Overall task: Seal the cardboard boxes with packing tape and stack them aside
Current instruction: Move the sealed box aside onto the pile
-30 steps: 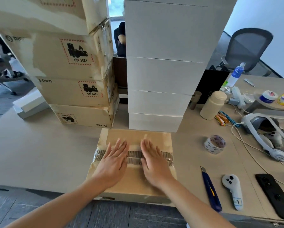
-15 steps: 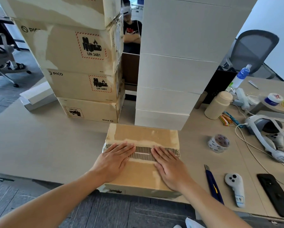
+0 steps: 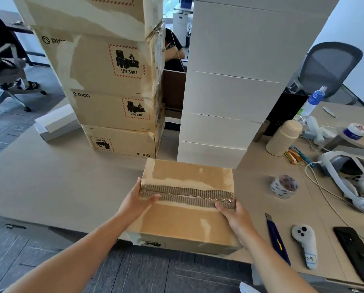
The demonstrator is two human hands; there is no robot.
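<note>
The left hand (image 3: 137, 200) and right hand (image 3: 235, 216) grip one cardboard box (image 3: 187, 220) by its side edges (thumbs on top); one tape roll (image 3: 284, 186) right of it, four PICO cartons (image 3: 113, 72) behind.

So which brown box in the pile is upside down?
The bottom box of the brown stack: its PICO logo and UN 3481 sticker are upside down, while the box above it shows them upright.
</note>
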